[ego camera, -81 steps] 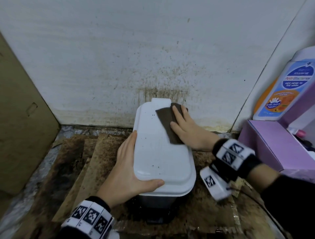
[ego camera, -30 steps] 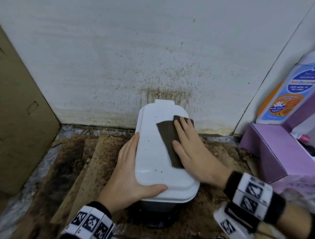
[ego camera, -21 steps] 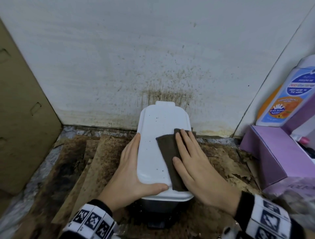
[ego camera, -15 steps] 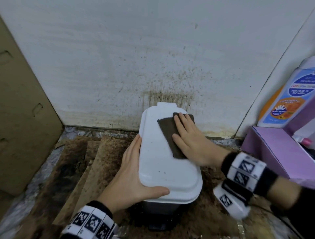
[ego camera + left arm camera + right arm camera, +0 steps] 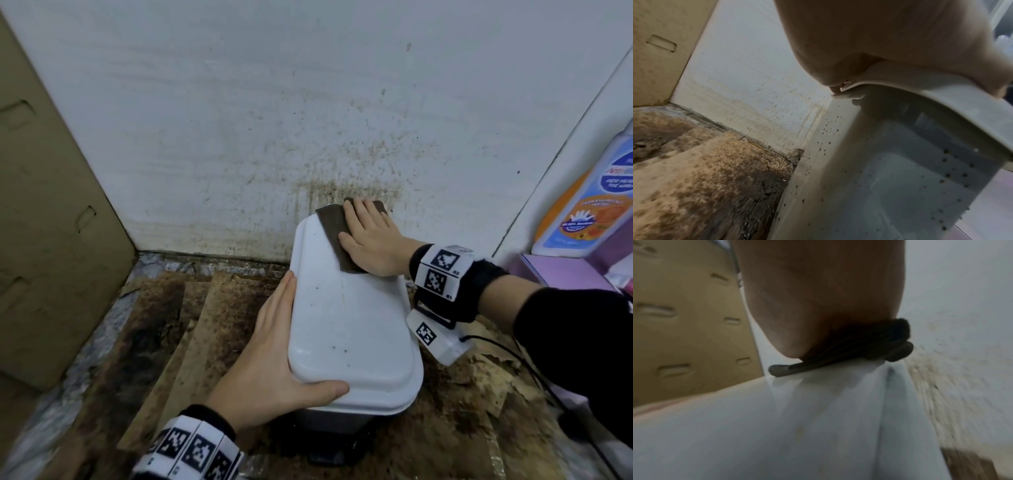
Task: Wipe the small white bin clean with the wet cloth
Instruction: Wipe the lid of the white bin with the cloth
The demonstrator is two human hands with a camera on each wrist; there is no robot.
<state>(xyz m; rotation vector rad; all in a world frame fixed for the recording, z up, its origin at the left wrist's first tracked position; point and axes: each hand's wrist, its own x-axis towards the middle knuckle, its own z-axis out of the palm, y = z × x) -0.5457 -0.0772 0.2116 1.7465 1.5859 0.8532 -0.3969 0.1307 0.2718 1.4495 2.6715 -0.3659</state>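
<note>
Bin: the small white bin (image 5: 352, 329) stands on a stained floor against the wall (image 5: 239, 102), lid closed; dark specks dot the lid top and, in the left wrist view, the side panel (image 5: 890, 186).
Cloth: the dark wet cloth (image 5: 334, 236) lies flat on the far end of the lid, its far edge at the hinge end, just beside the wall.
Right hand: the right hand (image 5: 371, 245) presses the cloth down with fingers straight and spread; it grips nothing, only bears on the fabric.
Left hand: the left hand (image 5: 274, 359) braces the bin, fingers straight along the left edge of the lid and the thumb lying across the near corner; the hold looks light rather than clamped.
Risk, cloth slip: flat pressure alone keeps the cloth under the palm, so a quick stroke could leave it bunched or push it off the back edge.
Risk, wall grime: the wall behind the hinge is heavily spattered; a stroke that overshoots could pick up dirt and smear it onto the lid.
Risk, bin shift: hard pushing against so light a brace could slide or tip the bin.
Risk, missed areas: the speckled side and the near part of the lid would stay dirty if wiping stays at the far end.
</note>
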